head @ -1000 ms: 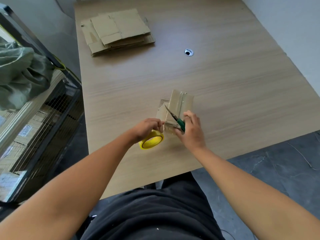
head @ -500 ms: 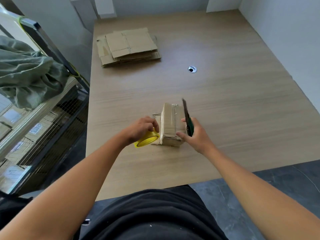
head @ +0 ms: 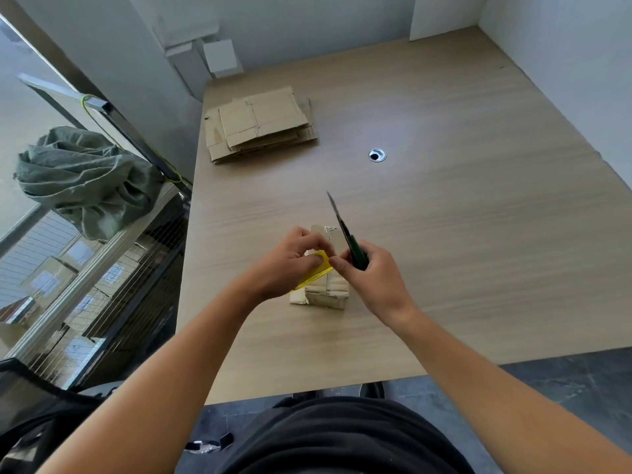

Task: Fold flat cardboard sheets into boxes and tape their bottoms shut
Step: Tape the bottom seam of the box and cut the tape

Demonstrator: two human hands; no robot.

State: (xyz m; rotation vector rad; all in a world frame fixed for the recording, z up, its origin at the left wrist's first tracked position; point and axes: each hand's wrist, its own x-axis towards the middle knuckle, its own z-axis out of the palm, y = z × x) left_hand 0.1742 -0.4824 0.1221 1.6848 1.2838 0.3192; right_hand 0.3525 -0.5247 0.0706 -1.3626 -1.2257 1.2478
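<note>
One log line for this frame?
left hand: holds yellow tape roll | right hand: grips cutter | box: on table | flat cardboard stack: far left

No text can be read. White labels (head: 44, 282) stand on the brown cartons (head: 63, 268) behind the wire rack (head: 136, 302) at the left, but they are too blurred to make out. Small dark marks run along the edge of the yellow tape roll (head: 316, 275) and are too small to read.

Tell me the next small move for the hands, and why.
Probably peel the tape end free: the left hand grips the yellow tape roll over the small brown cardboard box, and the right hand, holding the green-handled cutter, touches the roll's rim.
</note>
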